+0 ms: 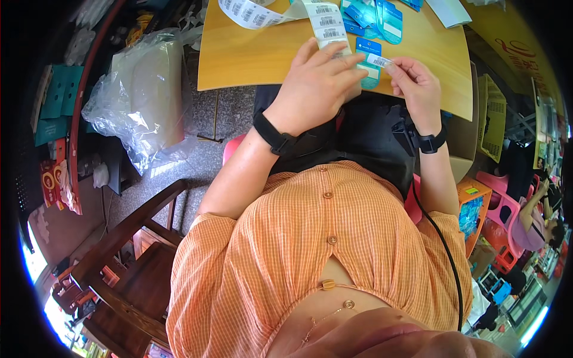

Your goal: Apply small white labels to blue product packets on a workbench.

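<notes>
Label (pixel 377 61) at upper centre, pinched by the right hand (pixel 419 89), seems not yet fully stuck on the card (pixel 369 47); left hand (pixel 316 86) spread; strip (pixel 328 24) bears more.

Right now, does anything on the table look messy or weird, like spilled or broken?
I see nothing spilled or broken. A bit messy, though: the white label strip bends into a loose curl instead of lying straight, and the blue cards near it overlap at different angles on the table.
</notes>
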Demonstrator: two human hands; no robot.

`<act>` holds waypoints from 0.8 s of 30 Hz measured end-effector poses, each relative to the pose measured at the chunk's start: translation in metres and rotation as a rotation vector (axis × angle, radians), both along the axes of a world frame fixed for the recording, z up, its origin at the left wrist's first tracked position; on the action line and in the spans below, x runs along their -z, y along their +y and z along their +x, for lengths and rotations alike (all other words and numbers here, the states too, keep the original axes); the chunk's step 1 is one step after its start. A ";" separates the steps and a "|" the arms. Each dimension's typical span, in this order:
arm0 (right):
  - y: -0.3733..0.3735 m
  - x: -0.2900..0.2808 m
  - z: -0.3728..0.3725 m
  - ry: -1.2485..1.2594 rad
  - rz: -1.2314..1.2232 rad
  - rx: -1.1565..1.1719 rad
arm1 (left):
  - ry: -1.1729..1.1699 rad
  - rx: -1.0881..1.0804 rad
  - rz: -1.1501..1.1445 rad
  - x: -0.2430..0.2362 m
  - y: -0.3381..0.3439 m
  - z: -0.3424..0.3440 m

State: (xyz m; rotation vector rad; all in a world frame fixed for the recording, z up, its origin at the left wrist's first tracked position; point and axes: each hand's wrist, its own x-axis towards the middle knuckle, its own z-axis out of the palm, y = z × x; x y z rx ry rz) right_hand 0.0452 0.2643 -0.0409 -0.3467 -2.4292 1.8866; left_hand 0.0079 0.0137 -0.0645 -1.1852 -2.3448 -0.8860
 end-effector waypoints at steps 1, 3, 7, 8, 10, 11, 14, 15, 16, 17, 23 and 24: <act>0.001 -0.001 -0.002 0.001 0.001 -0.015 | -0.007 -0.007 -0.057 -0.001 0.002 0.004; 0.001 -0.001 -0.004 0.024 -0.007 -0.076 | -0.018 -0.016 -0.115 -0.004 0.001 0.008; -0.001 -0.002 -0.009 -0.040 0.045 -0.050 | -0.050 0.000 -0.139 -0.008 0.001 0.011; -0.001 -0.003 -0.010 -0.033 0.055 -0.076 | -0.061 0.001 -0.139 -0.009 0.001 0.012; 0.000 -0.003 -0.012 -0.028 0.065 -0.102 | -0.064 0.000 -0.141 -0.010 0.001 0.013; 0.001 -0.004 -0.012 -0.034 0.052 -0.107 | -0.046 -0.015 -0.142 -0.010 0.002 0.013; 0.001 -0.005 -0.012 -0.053 0.053 -0.144 | -0.034 -0.029 -0.146 -0.010 0.001 0.014; 0.001 -0.005 -0.012 -0.063 0.065 -0.173 | -0.045 -0.025 -0.138 -0.010 0.001 0.014; 0.001 -0.006 -0.012 -0.066 0.065 -0.175 | -0.041 -0.026 -0.145 -0.010 0.001 0.015; 0.000 -0.007 -0.013 -0.090 0.064 -0.191 | -0.026 -0.033 -0.154 -0.009 0.001 0.015; -0.003 -0.011 -0.015 -0.139 0.083 -0.183 | -0.039 -0.030 -0.163 -0.009 0.002 0.015; -0.004 -0.011 -0.015 -0.140 0.085 -0.174 | -0.040 -0.030 -0.163 -0.009 0.001 0.015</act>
